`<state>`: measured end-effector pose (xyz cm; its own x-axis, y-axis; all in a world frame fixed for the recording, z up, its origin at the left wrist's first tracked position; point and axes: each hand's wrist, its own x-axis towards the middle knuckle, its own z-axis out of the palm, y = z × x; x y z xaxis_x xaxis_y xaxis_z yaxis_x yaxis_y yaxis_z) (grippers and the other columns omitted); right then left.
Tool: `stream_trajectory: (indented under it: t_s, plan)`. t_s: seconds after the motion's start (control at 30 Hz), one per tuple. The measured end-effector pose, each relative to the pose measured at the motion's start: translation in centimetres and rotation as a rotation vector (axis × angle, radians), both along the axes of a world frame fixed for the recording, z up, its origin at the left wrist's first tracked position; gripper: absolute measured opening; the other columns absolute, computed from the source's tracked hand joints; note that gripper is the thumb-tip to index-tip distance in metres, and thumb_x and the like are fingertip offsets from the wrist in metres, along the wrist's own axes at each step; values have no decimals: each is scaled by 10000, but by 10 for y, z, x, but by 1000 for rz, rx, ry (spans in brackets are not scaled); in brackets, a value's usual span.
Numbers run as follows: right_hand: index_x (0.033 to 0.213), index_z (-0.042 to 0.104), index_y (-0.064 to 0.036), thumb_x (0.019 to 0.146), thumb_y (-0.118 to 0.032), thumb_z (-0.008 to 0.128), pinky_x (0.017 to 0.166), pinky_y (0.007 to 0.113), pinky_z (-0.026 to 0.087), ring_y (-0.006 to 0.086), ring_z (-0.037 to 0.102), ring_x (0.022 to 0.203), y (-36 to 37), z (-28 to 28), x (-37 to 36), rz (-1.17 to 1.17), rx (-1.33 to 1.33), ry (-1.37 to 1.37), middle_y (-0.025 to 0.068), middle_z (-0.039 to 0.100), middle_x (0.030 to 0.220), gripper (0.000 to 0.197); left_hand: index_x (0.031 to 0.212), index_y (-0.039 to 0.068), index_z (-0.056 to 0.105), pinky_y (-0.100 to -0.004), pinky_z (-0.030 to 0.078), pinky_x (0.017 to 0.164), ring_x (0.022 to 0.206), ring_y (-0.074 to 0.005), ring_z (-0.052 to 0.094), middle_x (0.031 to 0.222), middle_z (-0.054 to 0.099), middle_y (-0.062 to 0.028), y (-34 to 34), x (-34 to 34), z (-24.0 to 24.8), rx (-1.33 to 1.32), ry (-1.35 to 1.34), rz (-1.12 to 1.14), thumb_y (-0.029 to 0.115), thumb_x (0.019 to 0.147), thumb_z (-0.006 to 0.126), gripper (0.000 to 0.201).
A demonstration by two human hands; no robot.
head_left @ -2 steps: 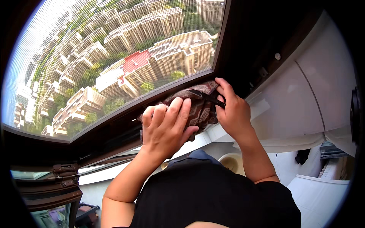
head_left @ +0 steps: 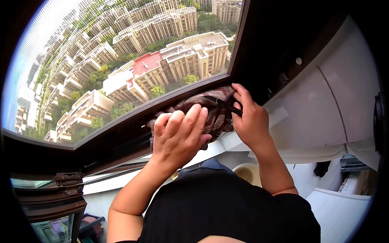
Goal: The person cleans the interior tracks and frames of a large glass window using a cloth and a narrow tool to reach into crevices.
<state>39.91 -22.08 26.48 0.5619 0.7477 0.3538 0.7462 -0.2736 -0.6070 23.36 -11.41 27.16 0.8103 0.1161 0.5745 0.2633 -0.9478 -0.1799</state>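
A bunched cloth (head_left: 216, 119), brown and reddish with a woven pattern, lies along the dark window frame's lower edge. My left hand (head_left: 180, 133) rests on it from the near side, fingers stretched and spread slightly, palm down. At the cloth's right end, my right hand (head_left: 253, 119) has its fingers bent around a slim black tool (head_left: 227, 106) with a handle-like shape. Its narrow far end points left across the cloth. What kind of tool it is, I cannot make out. The cloth's underside and part of the right hand's grip are hidden.
Beyond the frame, a screened window (head_left: 162, 73) looks down on tall buildings and trees. A brown hinged window part (head_left: 60, 202) stands at lower left. Below me are a pale round basin (head_left: 249, 172) and a dark crate (head_left: 91, 227). White panels (head_left: 320, 109) line the right.
The view has shifted slightly. My left hand has moved slightly over the cloth; the right hand keeps its grip on the black tool.
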Motion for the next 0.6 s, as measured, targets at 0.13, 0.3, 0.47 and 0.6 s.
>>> stream_trajectory:
  t_s: [0.13, 0.3, 0.47, 0.6]
  plan:
    - [1264, 405, -99, 704, -18, 599, 727, 371, 504, 251, 645, 884, -11, -5, 6, 16, -111, 0, 113, 650, 1032, 599, 1137, 42, 557, -349, 372, 856, 989, -214, 499, 1097, 567, -58, -7, 3, 2, -170, 200, 15, 407, 761, 611, 526]
    - [1265, 393, -66, 718, -13, 572, 753, 387, 498, 295, 639, 888, -14, -6, 0, 66, -75, 46, 166, 628, 1049, 578, 1079, -32, 529, -309, 384, 769, 881, -205, 485, 911, 538, -79, -9, 13, 12, -232, 304, 11, 468, 715, 640, 628]
    - [1252, 372, -4, 748, -7, 548, 851, 398, 464, 378, 568, 1026, 5, 0, -2, 168, 23, 149, 266, 566, 1107, 534, 1024, -37, 536, -304, 395, 744, 869, -201, 503, 886, 549, -83, -10, 25, 16, -250, 401, 28, 498, 665, 682, 661]
    - [1176, 421, 36, 752, 5, 524, 898, 394, 430, 422, 535, 1048, 9, 2, -3, 158, 113, 373, 278, 566, 1079, 438, 939, -4, 540, -302, 407, 710, 814, -199, 526, 828, 555, -70, 1, 18, 14, -216, 462, -24, 471, 629, 718, 594]
